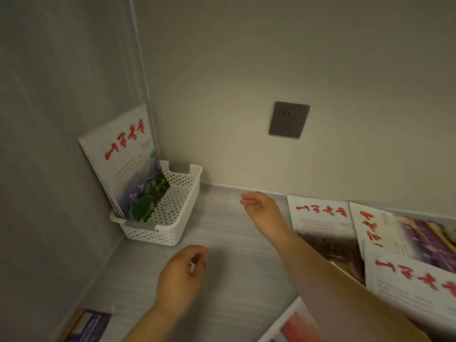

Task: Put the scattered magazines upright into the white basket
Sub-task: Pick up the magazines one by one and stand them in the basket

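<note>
Magazines (pixel 128 166) stand upright in the white basket (pixel 172 211), leaning on the side wall, up and left of my left hand (pixel 181 275). That hand hovers over the counter (pixel 234 243), fingers curled loosely, holding nothing. My right hand (pixel 261 208) reaches further ahead, fingers loosely parted, empty. Just right of it more magazines (pixel 323 218) lie flat and overlapping. I see a wall socket (pixel 289 119) above.

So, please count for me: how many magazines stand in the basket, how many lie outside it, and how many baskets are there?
Magazines in the white basket: at least 1
Magazines outside: 5
Baskets: 1
Total: 7
</note>
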`<state>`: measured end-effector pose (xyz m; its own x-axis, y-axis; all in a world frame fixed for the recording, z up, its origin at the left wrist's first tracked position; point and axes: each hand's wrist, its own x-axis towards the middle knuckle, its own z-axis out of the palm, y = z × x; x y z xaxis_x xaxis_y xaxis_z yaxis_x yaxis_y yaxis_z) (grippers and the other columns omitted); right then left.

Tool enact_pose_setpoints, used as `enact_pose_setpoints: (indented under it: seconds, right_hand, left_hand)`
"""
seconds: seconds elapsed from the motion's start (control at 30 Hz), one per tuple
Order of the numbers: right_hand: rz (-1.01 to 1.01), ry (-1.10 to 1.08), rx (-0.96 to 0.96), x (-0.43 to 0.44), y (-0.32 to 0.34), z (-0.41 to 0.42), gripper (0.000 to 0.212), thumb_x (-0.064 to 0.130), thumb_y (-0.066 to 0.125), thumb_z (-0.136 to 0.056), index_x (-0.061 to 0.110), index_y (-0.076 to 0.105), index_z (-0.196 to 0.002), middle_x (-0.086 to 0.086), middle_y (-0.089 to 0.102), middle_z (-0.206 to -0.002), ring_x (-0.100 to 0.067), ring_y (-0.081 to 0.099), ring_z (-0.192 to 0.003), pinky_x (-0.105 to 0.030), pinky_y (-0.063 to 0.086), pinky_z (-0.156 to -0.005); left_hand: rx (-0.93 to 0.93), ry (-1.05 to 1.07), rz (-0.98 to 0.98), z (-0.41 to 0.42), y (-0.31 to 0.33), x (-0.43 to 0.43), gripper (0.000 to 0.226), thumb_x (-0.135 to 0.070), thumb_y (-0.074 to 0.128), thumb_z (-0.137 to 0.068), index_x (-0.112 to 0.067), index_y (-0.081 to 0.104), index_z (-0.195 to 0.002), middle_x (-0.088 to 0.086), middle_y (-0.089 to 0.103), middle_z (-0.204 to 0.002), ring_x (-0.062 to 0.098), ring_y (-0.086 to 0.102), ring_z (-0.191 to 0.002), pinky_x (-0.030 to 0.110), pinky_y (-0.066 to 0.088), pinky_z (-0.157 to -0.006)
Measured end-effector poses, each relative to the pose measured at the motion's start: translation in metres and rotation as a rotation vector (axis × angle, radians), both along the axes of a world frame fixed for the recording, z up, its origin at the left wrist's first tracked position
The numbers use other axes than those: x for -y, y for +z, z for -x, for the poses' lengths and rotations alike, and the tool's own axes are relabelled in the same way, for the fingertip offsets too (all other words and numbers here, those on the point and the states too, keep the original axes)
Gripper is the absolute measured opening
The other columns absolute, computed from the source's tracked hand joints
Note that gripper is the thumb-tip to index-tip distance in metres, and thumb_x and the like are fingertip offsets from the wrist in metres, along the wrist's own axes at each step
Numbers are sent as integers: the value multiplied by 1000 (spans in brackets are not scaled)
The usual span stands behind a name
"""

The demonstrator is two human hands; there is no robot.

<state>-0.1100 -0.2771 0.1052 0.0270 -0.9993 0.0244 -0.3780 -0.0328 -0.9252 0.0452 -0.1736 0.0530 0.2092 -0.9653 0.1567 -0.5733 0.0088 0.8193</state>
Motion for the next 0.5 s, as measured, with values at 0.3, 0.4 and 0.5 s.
enact_pose_setpoints:
  seconds: [0.3, 0.4, 0.5]
  right_hand:
    - [-144, -223, -744, -98, -70, 197, 29, 31, 45, -90, 20, 54, -115, -4, 63, -116, -19, 58, -105, -31, 44, -91]
    - [-224, -205, -791, -129, -98, 235, 54, 49, 48, -83, 24, 36, -130, -2, 48, -134, -21, 41, -126, -41, 30, -110]
    - [-269, -114, -867, -142, -116, 251, 68, 53, 42, -84, 22, 18, -139, -1, 21, -152, -21, 15, -141, -40, 9, -116]
  left_hand:
    - [217, -390, -370, 120, -42, -58, 54, -27, 56, -82, -26, 35, -131, -3, 42, -140, 9, 40, -127, 10, 27, -97]
    - [403, -394, -419, 147, -48, -65, 69, -41, 57, -80, -27, 21, -137, -3, 27, -148, 12, 25, -135, 16, 24, -106]
    - [496, -332, -460, 164, -50, -64, 75, -41, 59, -77, -26, 17, -137, -3, 25, -148, 14, 20, -136, 23, 22, -109]
